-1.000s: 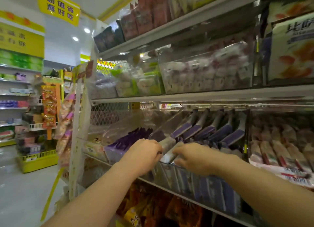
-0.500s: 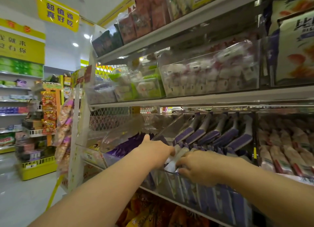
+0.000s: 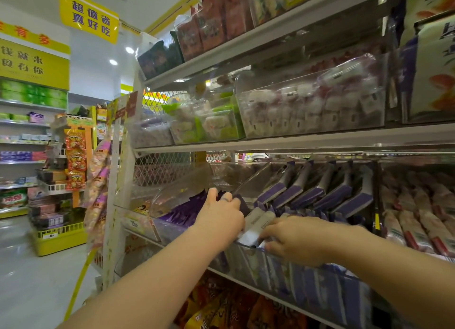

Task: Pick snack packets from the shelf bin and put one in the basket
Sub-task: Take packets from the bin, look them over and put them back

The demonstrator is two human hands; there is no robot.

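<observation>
Head view: pale and purple snack packets [image 3: 256,224] stand packed in a clear shelf bin [image 3: 307,283] at the front edge of a shelf [image 3: 246,284]. The right hand [image 3: 295,240] has its grip curled round the lower ends of the pale packets at the bin's front wall. The left hand [image 3: 219,217] lies over the packets beside it, its grip hidden behind the knuckles, so its hold cannot be told. The step in hand is judged to be the pick. The next move calls for lifting one packet free and carrying it to the basket, which is out of view. Around: more stocked shelves, a yellow sign [image 3: 88,14], a glossy aisle floor [image 3: 29,279].
</observation>
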